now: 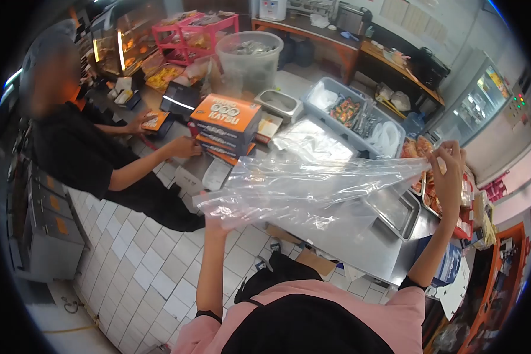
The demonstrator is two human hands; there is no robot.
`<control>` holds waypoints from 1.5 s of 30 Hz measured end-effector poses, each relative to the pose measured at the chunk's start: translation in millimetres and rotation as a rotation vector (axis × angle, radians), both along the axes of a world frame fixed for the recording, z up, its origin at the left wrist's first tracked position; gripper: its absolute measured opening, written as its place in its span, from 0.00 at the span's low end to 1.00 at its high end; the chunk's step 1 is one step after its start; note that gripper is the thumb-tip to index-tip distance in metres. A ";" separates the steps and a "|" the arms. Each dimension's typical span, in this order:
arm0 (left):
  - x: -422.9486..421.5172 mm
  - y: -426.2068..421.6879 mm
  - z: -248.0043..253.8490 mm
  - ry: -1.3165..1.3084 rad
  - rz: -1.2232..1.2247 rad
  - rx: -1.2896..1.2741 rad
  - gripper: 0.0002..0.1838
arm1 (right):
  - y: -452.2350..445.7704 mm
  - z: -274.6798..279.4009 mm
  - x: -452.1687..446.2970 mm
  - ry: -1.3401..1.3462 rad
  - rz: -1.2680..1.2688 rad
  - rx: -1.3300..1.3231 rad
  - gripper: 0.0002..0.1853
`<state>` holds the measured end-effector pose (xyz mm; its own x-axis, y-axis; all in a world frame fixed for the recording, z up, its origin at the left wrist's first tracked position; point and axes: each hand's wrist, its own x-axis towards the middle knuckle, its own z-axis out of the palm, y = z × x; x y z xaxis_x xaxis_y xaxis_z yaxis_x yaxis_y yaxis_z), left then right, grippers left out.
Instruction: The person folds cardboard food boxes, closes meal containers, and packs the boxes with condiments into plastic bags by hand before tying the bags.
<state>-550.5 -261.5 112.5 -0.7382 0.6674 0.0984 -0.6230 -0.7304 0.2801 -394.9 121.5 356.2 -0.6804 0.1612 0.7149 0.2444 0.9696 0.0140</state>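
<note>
A large clear plastic bag (pixel 318 183) is stretched in the air between my two hands, above the metal table (pixel 360 253). My right hand (pixel 448 168) pinches its gathered right end between thumb and fingers. At the other end, my left hand (pixel 217 221) holds the bag, its fingers mostly covered by shiny folds of plastic. Behind the bag lies a stack of clear plastic bags (pixel 312 140). An empty metal tray (pixel 395 209) sits on the table below my right hand, partly covered by the bag.
A co-worker (pixel 82 130) at the left handles a small orange box (pixel 154 121). Stacked orange-and-black boxes (pixel 225 121), a metal pan (pixel 278 105) and a blue divided bin (pixel 389 144) with sachets stand along the table. Packs of red food (pixel 432 197) are at the right.
</note>
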 end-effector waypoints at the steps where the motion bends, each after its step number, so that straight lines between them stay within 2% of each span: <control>1: -0.3 -17.9 0.3 -0.097 0.111 -0.193 0.40 | -9.7 -5.3 3.1 -0.014 0.004 -0.016 0.11; 2: -0.4 -35.1 1.2 -0.194 0.222 -0.382 0.33 | -17.2 -10.3 7.1 -0.026 0.008 -0.031 0.10; 3: 5.6 -41.7 13.0 -0.193 0.243 -0.387 0.33 | -20.5 -14.8 12.2 -0.112 0.014 -0.140 0.10; 4: 14.1 -48.1 29.8 -0.025 0.510 -0.659 0.27 | -31.0 -16.9 14.8 -0.110 0.034 -0.146 0.10; 5: 24.7 -53.3 46.2 0.150 0.773 -0.933 0.22 | -49.8 -16.9 16.1 -0.151 0.041 -0.349 0.11; 6: 39.8 -55.6 54.7 0.152 0.792 -0.943 0.22 | -68.3 -18.6 17.1 -0.193 0.049 -0.553 0.11; 8: 78.8 -48.9 66.9 0.405 1.499 -1.304 0.19 | -98.8 -38.4 13.6 -0.128 0.251 -0.710 0.12; 10: 129.6 -22.3 85.9 0.686 1.568 -1.527 0.19 | -126.0 -54.1 10.9 -0.328 0.405 -0.902 0.11; 12: 178.8 0.2 109.3 1.171 1.520 -2.036 0.26 | -150.5 -77.3 5.3 -0.406 0.569 -1.195 0.10; 14: 200.9 5.3 103.9 1.369 1.077 -1.536 0.28 | -171.1 -86.4 6.3 -0.493 0.678 -1.450 0.10; 15: 207.2 12.0 102.6 1.365 1.092 -1.555 0.28 | -184.1 -92.6 11.0 -0.500 0.700 -1.450 0.10; 17: 218.3 25.1 96.8 1.142 0.934 -1.522 0.25 | -206.5 -109.2 27.5 -0.561 0.774 -1.672 0.08; 18: 224.4 25.7 88.2 1.138 0.953 -1.533 0.25 | -211.4 -120.7 36.4 -0.570 0.794 -1.666 0.08; 20: 237.9 25.5 68.6 0.710 0.770 -1.472 0.20 | -214.4 -148.1 53.8 -0.654 0.980 -2.205 0.08; 21: 244.6 25.9 68.5 0.903 0.843 -1.601 0.15 | -203.7 -160.2 60.2 -0.636 1.020 -2.267 0.14; 22: 253.5 29.3 71.5 0.886 0.868 -1.602 0.15 | -189.4 -161.6 66.7 -0.663 1.031 -2.251 0.14; 24: 273.8 39.1 76.5 0.784 0.695 -1.638 0.10 | -162.6 -161.3 78.0 -0.539 1.028 -2.408 0.20; 25: 281.0 46.8 71.3 0.633 0.683 -1.506 0.05 | -152.2 -162.1 86.6 -0.424 1.054 -2.568 0.25; 26: 287.7 50.9 63.6 0.621 0.702 -1.503 0.05 | -143.6 -167.8 97.1 -0.449 1.062 -2.558 0.25; 28: 299.6 57.5 47.7 0.431 0.652 -1.252 0.08 | -124.9 -180.9 119.4 -0.467 1.028 -2.226 0.25; 29: 305.2 59.1 44.5 0.419 0.657 -1.240 0.08 | -133.8 -181.1 132.2 -0.390 0.801 -1.991 0.20; 31: 314.6 60.9 39.9 0.406 0.474 -1.301 0.08 | -130.1 -221.6 157.5 -0.407 0.693 -1.787 0.14; 33: 322.0 68.3 32.9 0.334 0.446 -1.243 0.08 | -135.5 -238.2 191.2 -0.342 0.675 -1.681 0.10; 36: 327.2 80.6 20.9 0.275 0.391 -1.137 0.08 | -133.1 -267.3 232.7 -0.410 0.641 -1.631 0.12; 38: 336.9 90.8 7.0 0.267 0.352 -1.082 0.08 | -135.1 -270.1 241.9 -0.419 0.711 -1.540 0.13; 39: 342.9 95.0 -1.6 0.290 0.248 -1.016 0.09 | -138.0 -270.4 245.1 -0.419 0.789 -1.441 0.15; 40: 345.6 98.5 -6.5 0.313 0.149 -0.947 0.11 | -137.9 -268.4 243.8 -0.419 0.780 -1.449 0.15; 41: 347.9 101.1 -5.7 0.233 0.001 -0.917 0.14 | -134.0 -263.4 239.6 -0.487 0.774 -1.330 0.16; 42: 348.1 102.5 3.0 0.226 -0.011 -0.925 0.14 | -131.7 -256.6 234.9 -0.550 0.765 -1.216 0.17; 44: 342.6 100.0 29.6 0.175 -0.075 -0.813 0.19 | -127.2 -232.2 225.3 -0.584 0.795 -1.195 0.14; 45: 337.6 95.2 38.0 0.296 -0.095 -0.900 0.25 | -124.4 -220.9 219.6 -0.667 0.882 -1.095 0.14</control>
